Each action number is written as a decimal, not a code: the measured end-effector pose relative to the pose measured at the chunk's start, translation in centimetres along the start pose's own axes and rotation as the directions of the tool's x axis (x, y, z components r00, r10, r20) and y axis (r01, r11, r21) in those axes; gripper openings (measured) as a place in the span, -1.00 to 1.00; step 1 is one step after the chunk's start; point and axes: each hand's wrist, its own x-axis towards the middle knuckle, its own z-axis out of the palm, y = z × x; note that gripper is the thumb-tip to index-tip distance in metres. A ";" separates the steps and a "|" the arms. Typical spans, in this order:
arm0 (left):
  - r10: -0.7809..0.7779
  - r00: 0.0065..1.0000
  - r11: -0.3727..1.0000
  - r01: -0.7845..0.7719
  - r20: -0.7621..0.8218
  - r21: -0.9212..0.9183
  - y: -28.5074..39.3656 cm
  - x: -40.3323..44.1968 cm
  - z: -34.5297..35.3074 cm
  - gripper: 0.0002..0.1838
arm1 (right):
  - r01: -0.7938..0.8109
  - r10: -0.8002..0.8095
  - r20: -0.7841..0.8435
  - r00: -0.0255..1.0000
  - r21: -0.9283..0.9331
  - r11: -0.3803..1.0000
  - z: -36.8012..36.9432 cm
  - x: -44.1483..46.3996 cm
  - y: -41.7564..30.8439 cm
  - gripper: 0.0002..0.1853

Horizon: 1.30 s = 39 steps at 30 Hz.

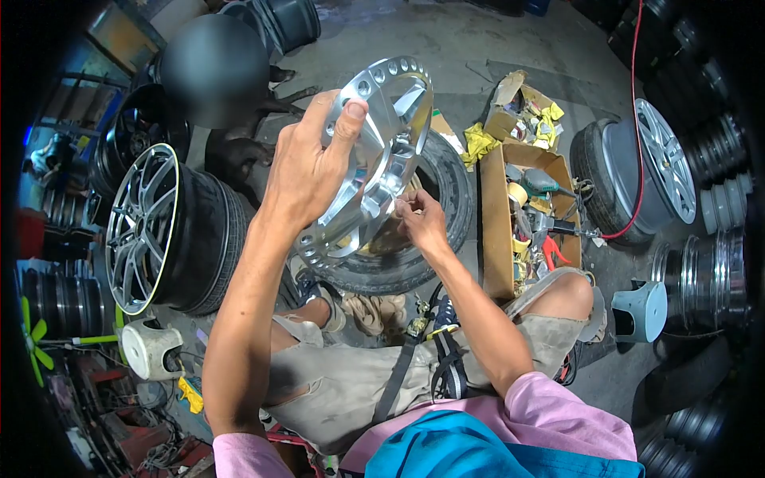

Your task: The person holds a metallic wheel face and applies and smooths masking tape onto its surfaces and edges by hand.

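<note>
My left hand (307,163) grips the upper left rim of a shiny silver wheel disc (388,179), which is tilted up on its edge. Holes run round its outer ring. Near the hub, on the disc's right side, my right hand (420,217) has its thumb and fingers pinched together; whatever may be between them is too small to make out. Beneath the disc a black tire (450,187) lies flat on the floor in front of my knees.
A cardboard box (496,231) of tools and parts stands right of the tire, with a smaller box (502,119) behind it. Wheels (143,231) stand at left and right. A blue stool (640,312) and a white stool (147,348) flank me. A red hose (640,151) hangs at right.
</note>
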 end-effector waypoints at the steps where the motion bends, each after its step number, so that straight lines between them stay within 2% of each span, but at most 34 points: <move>1: 0.001 1.000 1.000 -0.001 -0.001 0.000 -0.2 0.0 0.2 -0.24 | 0.011 -0.010 0.013 1.000 -0.041 0.999 -0.2 0.0 -0.3 -0.80; 3: 0.081 0.994 0.996 -0.083 -0.068 -0.013 -0.9 0.0 0.6 -0.23 | 0.022 -0.020 0.031 0.999 -0.083 0.996 -0.5 0.4 -0.4 -0.80; 6: 0.077 0.995 0.997 -0.078 -0.063 -0.011 -0.7 -0.1 0.5 -0.23 | 0.012 -0.013 -0.009 1.000 -0.109 0.994 -0.9 1.3 -0.2 -0.81; 11: 0.079 0.995 0.997 -0.079 -0.067 -0.005 -0.8 0.0 0.7 -0.23 | -0.012 0.026 0.114 0.993 -0.118 0.993 -1.7 1.7 -0.7 -0.83; 14: 0.083 0.995 0.997 -0.083 -0.063 0.000 -0.9 0.0 0.7 -0.22 | -0.057 0.074 0.098 0.992 -0.162 0.985 -1.9 1.9 -1.7 -0.85; 18: 0.095 0.993 0.995 -0.096 -0.071 -0.003 -1.0 -0.1 0.9 -0.22 | -0.038 0.059 0.116 0.992 -0.177 0.983 -1.5 0.7 -2.4 -0.84; 20: 0.090 0.994 0.996 -0.089 -0.069 0.008 -1.0 0.0 0.8 -0.22 | -0.042 0.054 0.163 0.985 -0.072 0.996 -1.5 0.6 -1.6 -0.85; 27: 0.084 0.994 0.996 -0.084 -0.075 0.002 -0.8 0.0 0.8 -0.23 | -0.094 0.096 0.145 0.985 -0.025 0.995 -1.8 0.4 -1.7 -0.76; 29: 0.087 0.993 0.996 -0.087 -0.074 0.004 -0.8 0.0 0.8 -0.23 | -0.149 0.147 0.212 0.966 -0.008 0.989 -2.2 0.1 -2.4 -0.71; 32: 0.086 0.994 0.996 -0.086 -0.065 0.001 -0.7 0.0 0.8 -0.23 | -0.155 0.140 0.240 0.961 0.044 0.987 -2.0 0.2 -2.7 -0.69; 36: 0.086 0.995 0.996 -0.086 -0.058 0.000 -0.8 0.0 1.0 -0.23 | -0.146 0.130 0.215 0.968 0.060 0.987 -0.4 0.5 -3.3 -0.71; 39: 0.103 0.992 0.995 -0.102 -0.075 0.017 -0.6 -0.1 1.0 -0.24 | -0.144 0.141 0.183 0.973 0.001 0.990 0.1 0.3 -4.0 -0.71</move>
